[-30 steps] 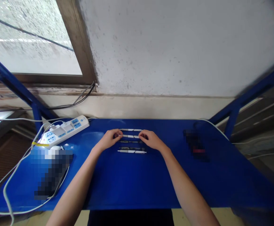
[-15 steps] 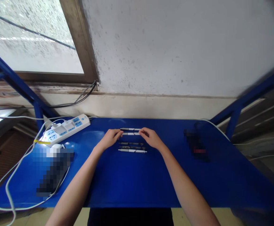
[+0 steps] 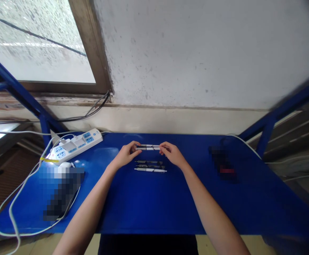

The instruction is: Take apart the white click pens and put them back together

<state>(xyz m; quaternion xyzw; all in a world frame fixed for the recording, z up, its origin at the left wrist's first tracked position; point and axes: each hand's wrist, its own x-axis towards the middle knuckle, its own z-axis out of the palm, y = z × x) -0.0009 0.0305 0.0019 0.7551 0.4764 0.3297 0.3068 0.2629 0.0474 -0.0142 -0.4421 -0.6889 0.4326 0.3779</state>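
Two white pens with grey grips lie close side by side, running left to right near the back of the blue table. My left hand has its thumb on the near side and its fingers on the far side of their left ends. At their right ends, my right hand is closed in a pinch; whether it grips one pen or both is hard to see. Nearer to me, two dark pens and another white pen lie parallel in a row.
A white power strip with plugs and cables sits at the back left. In front of it is a blurred dark object with a white cable around it. Another blurred dark object is on the right. A wall stands behind the table.
The nearer of the two far pens has shifted back against the other one. My left fingers have spread to either side of both pens. My right hand stays at their right ends.
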